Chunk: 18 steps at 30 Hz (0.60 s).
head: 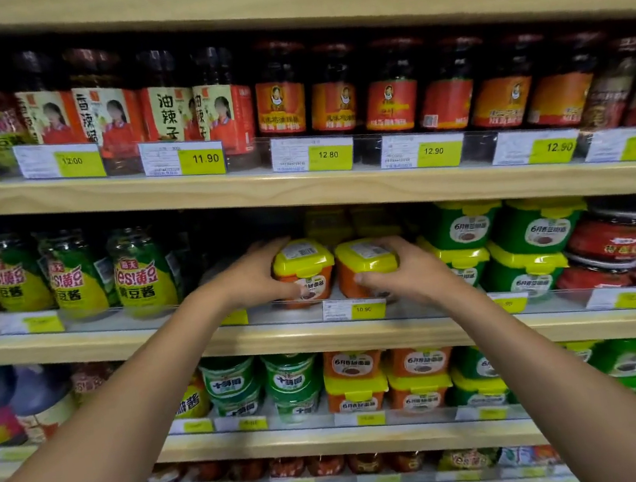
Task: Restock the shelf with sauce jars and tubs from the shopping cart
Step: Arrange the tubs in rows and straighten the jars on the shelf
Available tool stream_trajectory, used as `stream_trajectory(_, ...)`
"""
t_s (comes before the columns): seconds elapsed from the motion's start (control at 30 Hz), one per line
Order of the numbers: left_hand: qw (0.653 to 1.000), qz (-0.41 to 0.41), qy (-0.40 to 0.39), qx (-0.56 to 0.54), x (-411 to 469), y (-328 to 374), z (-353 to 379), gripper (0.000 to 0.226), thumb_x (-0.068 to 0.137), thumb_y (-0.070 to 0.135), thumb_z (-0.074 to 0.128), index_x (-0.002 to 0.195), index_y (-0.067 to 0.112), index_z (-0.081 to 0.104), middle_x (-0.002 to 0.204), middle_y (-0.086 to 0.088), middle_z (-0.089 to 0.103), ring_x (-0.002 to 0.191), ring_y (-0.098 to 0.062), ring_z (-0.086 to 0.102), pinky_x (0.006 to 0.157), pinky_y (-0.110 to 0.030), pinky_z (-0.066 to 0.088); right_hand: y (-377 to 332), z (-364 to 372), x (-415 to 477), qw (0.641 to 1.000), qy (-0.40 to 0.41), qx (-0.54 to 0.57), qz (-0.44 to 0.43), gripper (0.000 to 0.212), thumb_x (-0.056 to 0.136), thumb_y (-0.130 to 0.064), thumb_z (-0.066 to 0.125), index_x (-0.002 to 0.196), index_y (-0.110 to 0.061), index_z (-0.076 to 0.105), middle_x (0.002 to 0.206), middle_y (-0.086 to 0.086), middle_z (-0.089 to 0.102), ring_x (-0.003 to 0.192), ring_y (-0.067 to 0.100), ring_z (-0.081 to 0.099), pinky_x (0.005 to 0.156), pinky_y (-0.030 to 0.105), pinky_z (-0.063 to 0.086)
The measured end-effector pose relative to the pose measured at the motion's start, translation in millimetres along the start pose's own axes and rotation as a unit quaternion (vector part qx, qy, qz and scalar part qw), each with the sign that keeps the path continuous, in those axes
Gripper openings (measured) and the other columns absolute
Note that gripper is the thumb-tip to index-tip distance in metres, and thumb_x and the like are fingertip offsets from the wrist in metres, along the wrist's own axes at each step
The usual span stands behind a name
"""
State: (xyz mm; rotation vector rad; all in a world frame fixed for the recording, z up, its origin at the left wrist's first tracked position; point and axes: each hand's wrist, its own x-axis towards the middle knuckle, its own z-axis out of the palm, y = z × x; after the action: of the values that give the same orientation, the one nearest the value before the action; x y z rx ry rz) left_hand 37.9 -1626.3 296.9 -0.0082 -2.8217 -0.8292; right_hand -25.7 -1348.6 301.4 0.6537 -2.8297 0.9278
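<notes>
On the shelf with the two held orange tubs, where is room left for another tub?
One free patch: the dark gap between the green-label jars and the left orange tub, behind the left hand. Rightward of the right orange tub it is crowded: stacked green tubs fill the shelf.

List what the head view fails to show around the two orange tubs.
- Shopping cart: outside the frame.
- Left side of the left orange tub: covered by the left hand.
- Right side of the right orange tub: covered by the right hand.
- Price tag below the left wrist: mostly hidden, unreadable.
- Lower shelves' tags: blurred.
</notes>
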Motion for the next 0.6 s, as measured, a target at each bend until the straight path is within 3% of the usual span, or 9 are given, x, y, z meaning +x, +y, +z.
stream_trajectory(0.07, 0.999, 0.007, 0.027, 0.021, -2, 1, 5, 0.096, 0.070, 0.049, 0.087, 0.152, 0.030, 0.039, 0.143, 0.002, 0.045, 0.128, -0.018, 0.049, 0.109, -0.032, 0.043, -1, 6, 0, 0.999, 0.010, -0.038, 0.000, 0.090, 0.065, -0.068, 0.077, 0.142, -0.038, 0.041, 0.139, 0.001, 0.056, 0.123, 0.027, 0.056, 0.094, 0.035, 0.050)
stream_trajectory(0.17, 0.998, 0.019, 0.056, 0.026, 1, -4, 9, 0.093, 0.075, 0.042, 0.087, 0.153, 0.029, 0.038, 0.147, -0.005, 0.044, 0.129, -0.021, 0.050, 0.108, -0.031, 0.042, -1, 17, -1, 0.998, 0.056, -0.036, -0.005, 0.092, 0.057, -0.071, 0.076, 0.137, -0.041, 0.042, 0.134, 0.000, 0.059, 0.119, 0.026, 0.059, 0.090, 0.037, 0.053)
stream_trajectory(0.43, 0.998, 0.022, 0.041, 0.034, -1, -7, 11, 0.094, 0.081, 0.043, 0.082, 0.157, 0.030, 0.030, 0.155, -0.006, 0.035, 0.135, -0.023, 0.045, 0.108, -0.027, 0.037, -13, 19, -15, 0.977, 0.208, 0.013, -0.041, 0.079, 0.063, -0.063, 0.075, 0.133, -0.041, 0.047, 0.124, 0.002, 0.060, 0.112, 0.027, 0.060, 0.082, 0.038, 0.053)
stream_trajectory(0.6, 0.999, 0.017, 0.023, 0.023, -3, -3, 8, 0.093, 0.081, 0.041, 0.081, 0.157, 0.030, 0.029, 0.154, -0.006, 0.033, 0.134, -0.024, 0.046, 0.106, -0.028, 0.040, -24, 8, 8, 0.960, 0.270, 0.066, -0.010, 0.082, 0.063, -0.070, 0.073, 0.132, -0.031, 0.053, 0.121, 0.006, 0.066, 0.112, 0.032, 0.062, 0.083, 0.036, 0.053)
